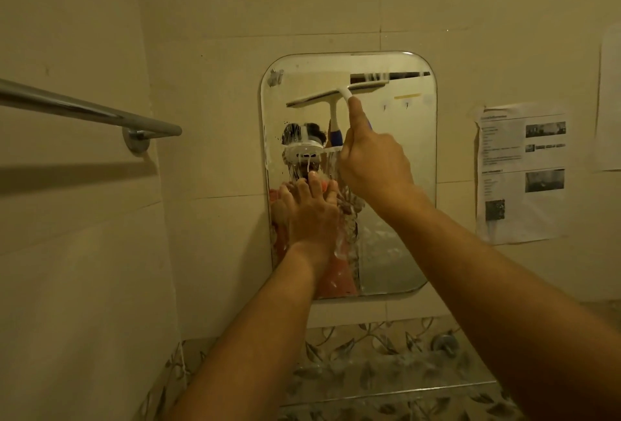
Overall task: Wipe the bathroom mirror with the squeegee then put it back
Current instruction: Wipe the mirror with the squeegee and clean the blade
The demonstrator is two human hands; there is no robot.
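Note:
A rounded rectangular mirror [403,158] hangs on the tiled wall, streaked with soapy water in its left and lower parts. My right hand [373,158] grips the handle of a white squeegee [336,94], index finger stretched up along the neck. The blade lies tilted against the upper part of the glass. My left hand [311,212] presses flat on the lower left of the mirror, fingers straight and spread. The handle's lower end is hidden by my right hand.
A chrome towel bar [84,109] juts out from the left wall at the mirror's height. A printed paper sheet [521,172] is stuck to the wall right of the mirror. Below runs a leaf-patterned tile band [369,360] with a small metal fitting [445,343].

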